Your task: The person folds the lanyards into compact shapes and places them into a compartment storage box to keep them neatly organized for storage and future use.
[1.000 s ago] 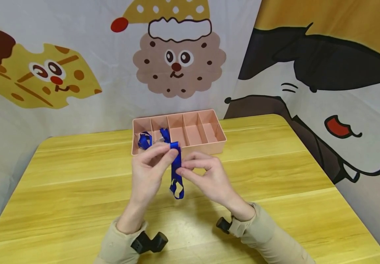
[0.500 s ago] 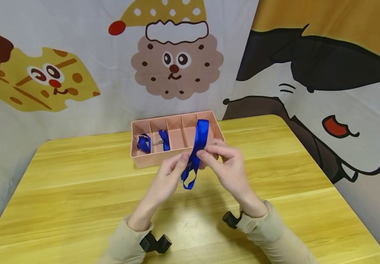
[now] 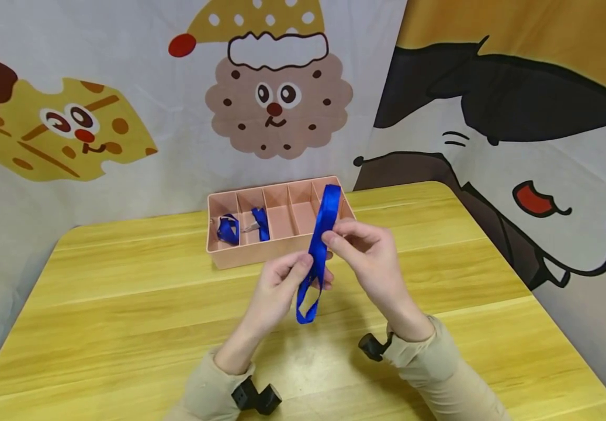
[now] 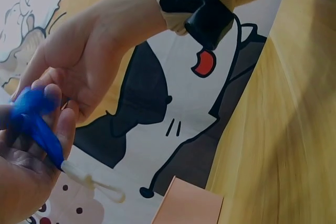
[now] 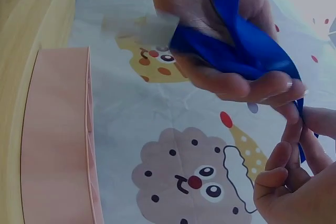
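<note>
A folded blue lanyard (image 3: pixel 325 216) is held up over the table, its top end overlapping the right part of the pink box in the head view. My left hand (image 3: pixel 273 289) pinches the strap at mid-length with the thumb; in the right wrist view its curled fingers lie under the blue folds. Higher up the strap, my right hand (image 3: pixel 373 257) pinches it between thumb and fingertips. Below the hands hangs a narrow loop of strap. From the lanyard's blue end in the left wrist view, a pale, blurred clip (image 4: pixel 79 174) with a thin loop sticks out.
Behind the hands stands a pink divided box (image 3: pixel 239 255). A bundled blue strap (image 3: pixel 228 229) lies in its leftmost compartment, and another blue strap (image 3: pixel 263 224) with a pale clip is beside it. The wooden table (image 3: pixel 124 316) meets a cartoon-printed cloth (image 3: pixel 176 128) at the back.
Both hands have moved right with the lanyard. My left hand has gone from its top end down to its middle, while the right hand has risen and now holds the upper part.
</note>
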A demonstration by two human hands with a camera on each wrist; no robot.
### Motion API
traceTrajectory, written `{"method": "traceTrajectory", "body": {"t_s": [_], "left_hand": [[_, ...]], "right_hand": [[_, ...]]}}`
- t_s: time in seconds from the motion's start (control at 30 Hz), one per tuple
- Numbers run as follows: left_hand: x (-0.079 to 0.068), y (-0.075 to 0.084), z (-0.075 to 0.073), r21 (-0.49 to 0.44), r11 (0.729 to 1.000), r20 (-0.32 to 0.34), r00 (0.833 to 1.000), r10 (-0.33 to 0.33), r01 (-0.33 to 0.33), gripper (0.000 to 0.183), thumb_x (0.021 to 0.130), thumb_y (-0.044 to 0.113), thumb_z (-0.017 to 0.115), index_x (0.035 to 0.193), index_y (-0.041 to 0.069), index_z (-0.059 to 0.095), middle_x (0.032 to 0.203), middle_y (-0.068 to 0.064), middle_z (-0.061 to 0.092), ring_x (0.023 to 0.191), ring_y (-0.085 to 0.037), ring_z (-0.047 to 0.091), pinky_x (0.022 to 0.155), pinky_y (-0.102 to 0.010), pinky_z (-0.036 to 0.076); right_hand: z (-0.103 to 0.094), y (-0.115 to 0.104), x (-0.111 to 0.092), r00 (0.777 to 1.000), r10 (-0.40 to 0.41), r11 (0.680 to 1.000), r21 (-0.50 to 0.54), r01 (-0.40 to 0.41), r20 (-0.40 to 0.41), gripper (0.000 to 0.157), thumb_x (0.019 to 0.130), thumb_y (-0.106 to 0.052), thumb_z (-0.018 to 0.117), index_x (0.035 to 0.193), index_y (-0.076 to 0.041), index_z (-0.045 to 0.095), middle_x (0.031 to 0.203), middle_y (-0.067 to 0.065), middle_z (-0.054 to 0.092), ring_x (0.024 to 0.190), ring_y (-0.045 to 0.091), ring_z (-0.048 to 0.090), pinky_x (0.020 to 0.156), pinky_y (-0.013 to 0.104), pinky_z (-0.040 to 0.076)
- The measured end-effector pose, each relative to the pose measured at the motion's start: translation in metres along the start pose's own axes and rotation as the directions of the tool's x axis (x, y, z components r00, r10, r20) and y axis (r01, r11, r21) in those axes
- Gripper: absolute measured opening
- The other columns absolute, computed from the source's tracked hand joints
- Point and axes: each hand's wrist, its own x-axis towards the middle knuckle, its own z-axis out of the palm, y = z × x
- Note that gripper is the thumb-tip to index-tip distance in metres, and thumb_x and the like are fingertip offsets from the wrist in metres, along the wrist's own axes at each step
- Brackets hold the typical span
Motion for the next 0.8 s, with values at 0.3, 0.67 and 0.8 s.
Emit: {"method": "traceTrajectory", "body": {"t_s": [0.3, 0.67, 0.8], "left_hand": [[0.0008, 0.0003, 0.0037, -0.09, 0.995, -0.064, 0.997, -0.052, 0.046, 0.037, 0.114, 0.017, 0.044, 0.128, -0.015, 0.056, 0.094, -0.011, 0.077, 0.084, -0.007, 0.076, 0.084, -0.035, 0.067], [-0.0003, -0.0019, 0.0077, -0.016, 0.997, -0.082, 0.994, -0.071, 0.07, 0.033, 0.111, 0.012, 0.052, 0.129, -0.013, 0.062, 0.105, -0.042, 0.068, 0.08, -0.004, 0.073, 0.078, -0.028, 0.064], [-0.0017, -0.0044, 0.0085, 0.003, 0.999, -0.047, 0.998, -0.042, 0.042, 0.035, 0.11, 0.018, 0.056, 0.123, -0.014, 0.064, 0.1, -0.036, 0.067, 0.081, -0.005, 0.068, 0.077, -0.025, 0.061]], "right_hand": [[0.0009, 0.0021, 0.0015, 0.999, -0.028, 1.0, 0.002, 0.028, -0.042, 0.035, 0.097, 0.004, 0.069, 0.089, -0.03, 0.077, 0.087, -0.015, 0.073, 0.081, 0.003, 0.064, 0.079, 0.02, 0.057], [-0.0019, 0.0048, 0.0014, 0.99, -0.121, 0.992, -0.055, 0.117, -0.077, 0.027, 0.096, 0.006, 0.069, 0.092, -0.019, 0.079, 0.086, -0.015, 0.074, 0.077, 0.004, 0.061, 0.07, 0.018, 0.05], [-0.0052, 0.003, 0.0027, 0.987, -0.118, 0.993, -0.019, 0.117, -0.113, 0.03, 0.096, 0.009, 0.067, 0.092, -0.018, 0.08, 0.09, -0.012, 0.076, 0.082, 0.005, 0.067, 0.074, 0.019, 0.055]]}}
